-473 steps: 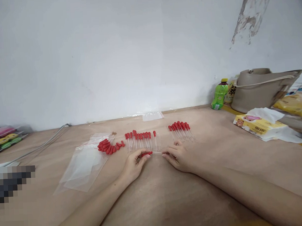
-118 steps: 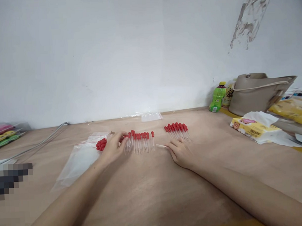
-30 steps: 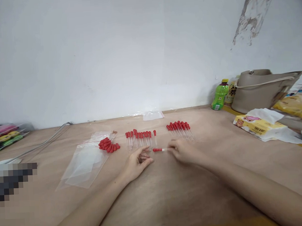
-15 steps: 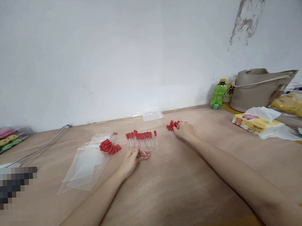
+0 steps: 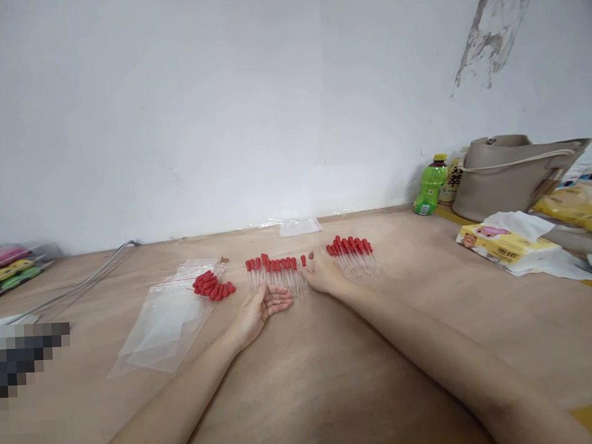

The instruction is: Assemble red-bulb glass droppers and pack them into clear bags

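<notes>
A row of droppers (image 5: 281, 265) with red rubber bulbs and thin clear stems lies side by side on the brown table covering. My left hand (image 5: 260, 308) rests palm up at their lower ends, fingers spread and holding nothing. At the right end of this row is my right hand (image 5: 322, 273), thumb raised apart from the fingers, beside the last dropper; its fingertips are partly hidden. Another group of droppers (image 5: 351, 247) fans out to the right of that hand. On the left, a heap of red rubber bulbs (image 5: 213, 286) sits at the edge of clear zip bags (image 5: 156, 333).
Another clear bag (image 5: 299, 228) lies against the wall. Back right stand a green drink bottle (image 5: 430, 186) and a beige bag (image 5: 500, 180), with a yellow tissue box (image 5: 503, 242) in front. A grey cable (image 5: 90, 278) crosses the left side near colourful packs (image 5: 13, 270).
My right hand has left the right-hand group of droppers and moved left to the end of the middle row. The fingers of my left hand have opened out a little.
</notes>
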`<action>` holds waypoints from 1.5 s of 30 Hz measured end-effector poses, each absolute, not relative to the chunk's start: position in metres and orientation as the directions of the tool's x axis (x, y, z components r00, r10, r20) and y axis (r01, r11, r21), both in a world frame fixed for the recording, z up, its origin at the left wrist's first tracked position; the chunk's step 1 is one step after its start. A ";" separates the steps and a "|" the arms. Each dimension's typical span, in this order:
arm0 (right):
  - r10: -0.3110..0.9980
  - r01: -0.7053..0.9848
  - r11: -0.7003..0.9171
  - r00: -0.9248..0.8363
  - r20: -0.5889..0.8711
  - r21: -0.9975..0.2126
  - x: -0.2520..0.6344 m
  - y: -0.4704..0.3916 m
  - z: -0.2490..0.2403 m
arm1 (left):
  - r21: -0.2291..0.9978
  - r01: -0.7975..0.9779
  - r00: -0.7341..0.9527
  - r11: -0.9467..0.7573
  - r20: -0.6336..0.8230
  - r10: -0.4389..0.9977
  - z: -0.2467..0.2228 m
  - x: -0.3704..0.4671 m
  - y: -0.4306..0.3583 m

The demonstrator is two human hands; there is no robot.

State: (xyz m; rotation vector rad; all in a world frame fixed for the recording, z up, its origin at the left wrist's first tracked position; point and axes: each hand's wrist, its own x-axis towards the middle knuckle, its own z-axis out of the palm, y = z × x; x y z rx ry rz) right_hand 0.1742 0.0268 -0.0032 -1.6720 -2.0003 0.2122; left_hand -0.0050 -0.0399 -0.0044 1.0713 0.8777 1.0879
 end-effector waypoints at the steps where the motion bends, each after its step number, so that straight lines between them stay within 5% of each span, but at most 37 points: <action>1: 0.958 0.876 0.223 -0.117 0.261 -0.427 0.172 0.028 -0.003 | 0.965 -0.242 0.250 0.098 -0.036 0.968 -0.005 -0.005 -0.040; 9: 0.966 0.886 0.252 -0.208 0.153 -0.390 0.173 0.031 0.003 | 0.983 -0.177 0.239 0.051 -0.007 0.971 -0.007 -0.005 -0.040; 19: 0.990 0.944 0.081 -0.039 0.135 -0.320 0.206 0.049 0.004 | 0.987 -0.160 0.270 0.022 0.023 0.963 -0.005 -0.006 -0.042; 27: 0.983 0.945 0.119 -0.069 0.169 -0.305 0.192 0.038 0.007 | 0.971 0.130 0.199 -0.198 0.170 0.965 -0.005 -0.003 -0.049; 29: 0.983 0.940 0.143 -0.099 0.154 -0.311 0.184 0.037 0.006 | 0.892 0.330 0.167 -0.309 0.267 0.949 0.002 -0.005 -0.050; 32: 0.985 0.935 0.159 -0.126 0.121 -0.317 0.173 0.035 0.003 | 0.528 0.742 0.155 -0.414 0.466 0.871 0.016 -0.019 -0.046; 35: 0.986 0.934 0.160 -0.136 0.097 -0.320 0.168 0.033 0.002 | 0.126 0.952 0.148 -0.279 0.607 0.781 0.025 -0.042 -0.036; 37: 0.987 0.933 0.159 -0.136 0.090 -0.322 0.167 0.033 0.003 | -0.033 0.990 0.126 -0.135 0.632 0.765 0.023 -0.057 -0.029; 40: 0.988 0.934 0.151 -0.130 0.084 -0.325 0.167 0.033 0.004 | -0.166 0.985 0.143 -0.049 0.618 0.773 0.017 -0.072 -0.023; 45: 0.990 0.935 0.133 -0.111 0.084 -0.328 0.170 0.034 0.003 | -0.189 0.980 0.166 -0.062 0.605 0.779 0.009 -0.075 -0.021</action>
